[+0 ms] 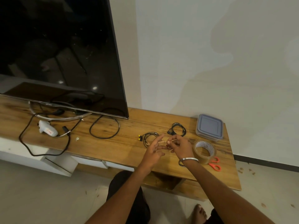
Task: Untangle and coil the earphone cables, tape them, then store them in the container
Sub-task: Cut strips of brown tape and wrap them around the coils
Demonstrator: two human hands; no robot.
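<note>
Two earphone coils lie on the desk (113, 147): yellow-tipped coil (148, 138) just behind the hands, black coil (178, 129) nearer the container (209, 127); left hand (153, 151) and right hand (179, 145) both pinch a short tape strip (168, 141) taut, probably to bind a coil; tape roll (204, 151) close by

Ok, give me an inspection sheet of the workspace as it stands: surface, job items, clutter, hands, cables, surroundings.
Surface: wooden TV unit, bare wood between items.
Job's things: two coiled earphone sets, one with yellow tips, one black; closed grey-lidded container; brown tape roll; orange scissors partly behind the roll.
Clutter: white handheld device; small white scrap.
Hands: left hand and right hand together hold a thin pale strip, probably tape; fingers spread.
Cables: black cable loop; long black lead overhanging the front edge.
Surroundings: dark TV screen, pale wall, debris on floor.
</note>
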